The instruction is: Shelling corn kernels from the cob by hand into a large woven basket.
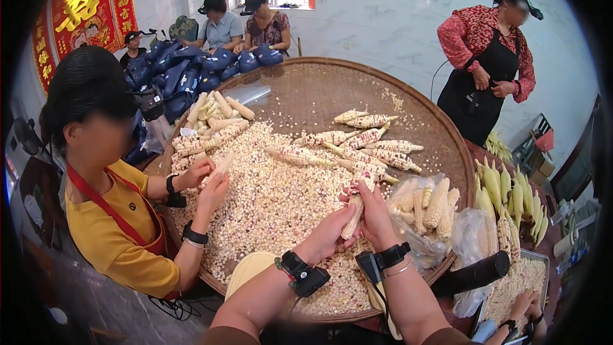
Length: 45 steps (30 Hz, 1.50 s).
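Observation:
Both my hands are closed round one corn cob (353, 218) above the near side of a wide round woven tray (306, 76). My left hand (325, 237) wraps its lower end, and my right hand (377, 220) grips it from the right side. Red-speckled kernels show at the cob's upper end; the lower part looks pale and stripped. Loose kernels (268, 211) lie thickly beneath my hands. Just beyond are several speckled corn cobs (367, 138). Beside my right hand, a clear plastic bag (415, 191) holds pale cobs.
At left, a co-worker in yellow (121, 217) holds a pale cob (219, 169) over the tray. Stripped cobs (217, 112) are piled at the far left. A dark cylinder (476, 275) and husked corn (511, 185) are at right. Another person's hands (525, 306) are at lower right.

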Available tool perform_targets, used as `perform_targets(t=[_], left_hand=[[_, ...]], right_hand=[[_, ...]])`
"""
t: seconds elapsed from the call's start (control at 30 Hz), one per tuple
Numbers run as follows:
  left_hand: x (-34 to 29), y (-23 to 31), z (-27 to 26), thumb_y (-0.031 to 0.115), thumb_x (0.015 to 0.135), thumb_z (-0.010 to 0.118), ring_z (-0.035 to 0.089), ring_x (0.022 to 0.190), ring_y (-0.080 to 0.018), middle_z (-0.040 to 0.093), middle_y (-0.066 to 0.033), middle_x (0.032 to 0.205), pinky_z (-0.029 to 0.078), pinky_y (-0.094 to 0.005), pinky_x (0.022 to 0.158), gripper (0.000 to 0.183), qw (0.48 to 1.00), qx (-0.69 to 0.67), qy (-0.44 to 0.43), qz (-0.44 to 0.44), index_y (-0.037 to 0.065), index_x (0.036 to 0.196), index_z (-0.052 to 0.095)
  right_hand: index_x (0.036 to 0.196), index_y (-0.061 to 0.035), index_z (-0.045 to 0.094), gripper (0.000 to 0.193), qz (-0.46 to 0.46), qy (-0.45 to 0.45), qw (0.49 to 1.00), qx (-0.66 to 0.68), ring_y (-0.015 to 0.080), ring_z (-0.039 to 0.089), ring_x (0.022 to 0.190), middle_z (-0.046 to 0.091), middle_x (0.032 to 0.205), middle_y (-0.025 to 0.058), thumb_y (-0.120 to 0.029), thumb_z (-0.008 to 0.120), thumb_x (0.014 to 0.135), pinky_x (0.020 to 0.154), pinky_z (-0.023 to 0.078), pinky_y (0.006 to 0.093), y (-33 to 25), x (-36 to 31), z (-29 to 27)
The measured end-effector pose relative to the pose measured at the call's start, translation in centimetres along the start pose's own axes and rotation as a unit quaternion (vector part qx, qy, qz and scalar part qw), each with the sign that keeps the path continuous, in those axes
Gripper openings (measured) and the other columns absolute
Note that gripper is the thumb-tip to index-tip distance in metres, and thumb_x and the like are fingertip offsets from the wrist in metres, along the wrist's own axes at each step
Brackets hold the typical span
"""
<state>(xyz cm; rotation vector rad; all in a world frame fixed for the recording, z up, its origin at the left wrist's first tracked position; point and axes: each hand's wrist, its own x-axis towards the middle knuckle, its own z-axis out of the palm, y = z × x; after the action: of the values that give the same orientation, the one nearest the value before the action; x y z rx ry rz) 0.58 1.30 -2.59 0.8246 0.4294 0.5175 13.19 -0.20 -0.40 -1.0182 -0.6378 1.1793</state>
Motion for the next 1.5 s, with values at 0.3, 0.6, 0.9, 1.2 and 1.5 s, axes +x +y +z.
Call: perform_targets(t=[0.3, 0.6, 0.9, 1.2, 1.5], left_hand=[[0.6, 0.0, -1.1, 0.037, 0.102, 0.043, 0.055, 0.061, -0.0136, 0.061, -0.0051, 0.080, 0.046, -0.0264, 0.053, 0.035, 0.999, 0.005, 0.009, 0.051, 0.004, 0.108, 0.056], [0.7, -0.2, 0.2, 0.025, 0.103, 0.044, 0.053, 0.065, -0.0116, 0.055, -0.0019, 0.082, 0.045, -0.0244, 0.058, 0.025, 0.988, 0.076, 0.051, 0.121, 0.005, 0.116, 0.052], [0.6, -0.1, -0.4, 0.029, 0.102, 0.046, 0.049, 0.058, -0.0089, 0.054, -0.0006, 0.077, 0.038, -0.0219, 0.048, 0.026, 0.988, 0.078, 0.085, 0.100, 0.007, 0.115, 0.053], [0.6, 0.6, 0.0, 0.034, 0.101, 0.049, 0.045, 0.050, -0.0076, 0.053, -0.0011, 0.074, 0.037, -0.0209, 0.044, 0.028, 0.991, 0.040, 0.070, 0.111, 0.008, 0.110, 0.054], [1.7, -1.4, -1.6, 0.020, 0.099, 0.053, 0.047, 0.048, -0.0059, 0.053, 0.0004, 0.069, 0.039, -0.0204, 0.044, 0.020, 0.885, 0.362, 0.142, 0.256, 0.002, 0.110, 0.052]], right_hand=[[0.123, -0.0055, 0.048, 0.049, 0.102, -0.056, 0.990, 0.078, 0.0192, 0.065, 0.071, 0.064, 0.099, 0.0142, -0.047, 0.033, 0.102, 0.043, 0.053, 0.0281, 0.5, 1.5, -0.2], [0.132, -0.0046, 0.040, 0.042, 0.059, -0.117, 0.990, -0.053, 0.0199, 0.066, 0.087, 0.061, 0.115, 0.0138, -0.032, 0.046, 0.101, 0.046, 0.057, 0.0314, -2.4, 0.4, -0.9], [0.137, -0.0041, 0.036, 0.049, 0.012, -0.097, 0.990, -0.102, 0.0128, 0.060, 0.096, 0.059, 0.118, 0.0082, -0.022, 0.058, 0.097, 0.078, 0.052, 0.0280, -1.2, 0.4, -0.5], [0.145, -0.0048, 0.026, 0.064, -0.007, -0.169, 0.983, -0.071, 0.0200, 0.057, 0.112, 0.055, 0.128, 0.0105, -0.015, 0.063, 0.094, 0.091, 0.049, 0.0329, -1.6, 0.7, -1.6], [0.133, -0.0016, 0.040, 0.051, -0.032, -0.130, 0.989, -0.057, 0.0171, 0.058, 0.108, 0.057, 0.122, 0.0105, -0.017, 0.066, 0.092, 0.089, 0.049, 0.0302, -1.4, 0.1, -0.4]])
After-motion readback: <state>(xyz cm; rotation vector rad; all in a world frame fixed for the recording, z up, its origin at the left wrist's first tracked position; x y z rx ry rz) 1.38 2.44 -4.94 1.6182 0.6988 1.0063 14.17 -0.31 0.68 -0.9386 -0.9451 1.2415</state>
